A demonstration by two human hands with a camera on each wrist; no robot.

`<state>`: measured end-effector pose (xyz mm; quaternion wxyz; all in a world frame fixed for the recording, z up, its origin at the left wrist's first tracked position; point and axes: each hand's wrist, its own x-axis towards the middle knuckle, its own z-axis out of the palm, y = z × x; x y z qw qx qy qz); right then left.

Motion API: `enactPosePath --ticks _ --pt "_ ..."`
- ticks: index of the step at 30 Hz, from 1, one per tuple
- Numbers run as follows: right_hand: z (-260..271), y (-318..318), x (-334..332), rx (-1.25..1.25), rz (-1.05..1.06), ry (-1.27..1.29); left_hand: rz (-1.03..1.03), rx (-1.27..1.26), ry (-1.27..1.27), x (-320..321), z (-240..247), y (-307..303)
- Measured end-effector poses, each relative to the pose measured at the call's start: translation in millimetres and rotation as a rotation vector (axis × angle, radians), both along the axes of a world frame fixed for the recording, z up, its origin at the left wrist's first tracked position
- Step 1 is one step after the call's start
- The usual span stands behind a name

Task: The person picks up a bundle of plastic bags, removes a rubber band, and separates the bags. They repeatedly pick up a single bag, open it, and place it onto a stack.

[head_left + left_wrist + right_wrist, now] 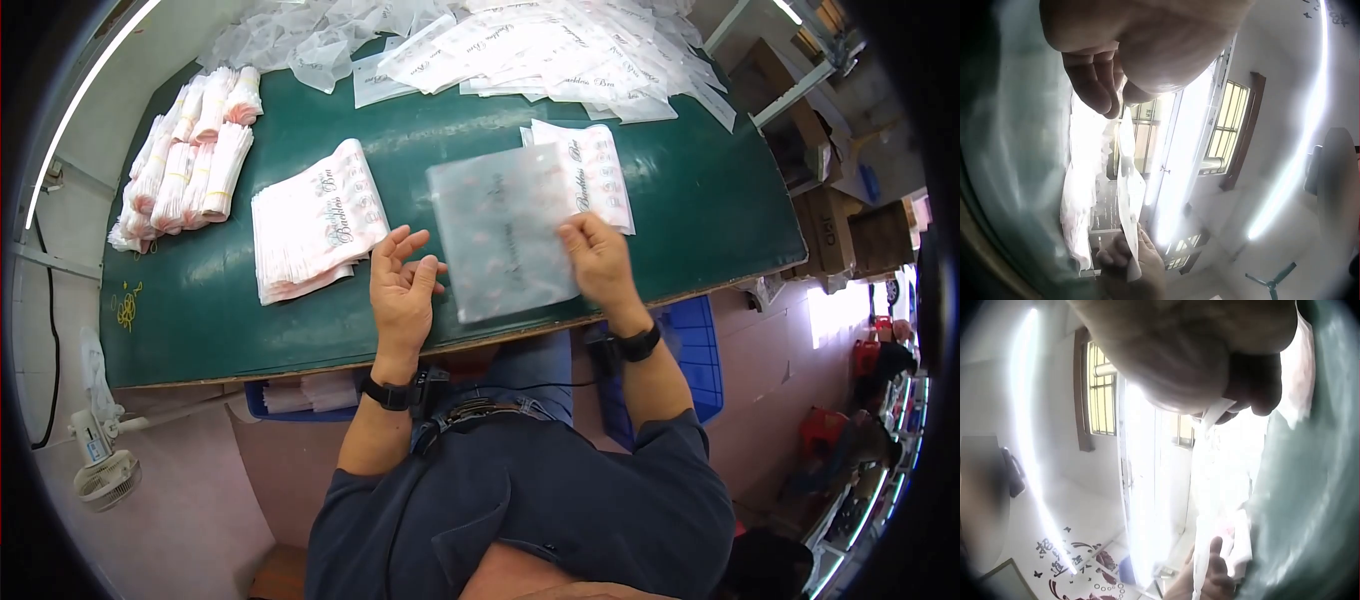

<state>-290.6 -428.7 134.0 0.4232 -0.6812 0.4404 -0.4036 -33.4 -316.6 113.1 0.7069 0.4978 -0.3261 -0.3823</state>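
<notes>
A translucent printed plastic bag is held up by the right hand, whose thumb and fingers pinch its right edge. The left hand, palm up with loosely bent fingers, is just left of the bag and holds nothing. Beyond the bag lies a pile of printed bags, partly hidden by it. Left of the left hand rests another stack of printed bags. In the left wrist view the bag appears edge-on, with the right hand gripping it.
Rolled, banded bundles lie at the table's left. Loose bags spread along the back of the green table. Yellow rubber bands lie at the left edge. Blue crates stand below the front edge.
</notes>
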Motion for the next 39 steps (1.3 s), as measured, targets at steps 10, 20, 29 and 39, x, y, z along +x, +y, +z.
enactPosePath --ticks 10,20,29,39 --pt "3.7 -106.0 -64.5 -0.452 -0.306 0.699 0.222 0.114 -0.515 45.4 -6.9 35.4" --pt "20.6 -19.8 197.5 -0.802 0.536 0.157 0.627 0.206 -1.138 125.2 -1.6 59.0" --pt "-35.1 -12.8 236.7 -0.566 0.614 0.355 0.464 0.460 -1.043 132.8 -2.7 58.8" --pt "-44.1 -17.7 238.6 -0.571 0.585 0.317 0.448 0.662 -1.031 134.5 14.4 33.9"
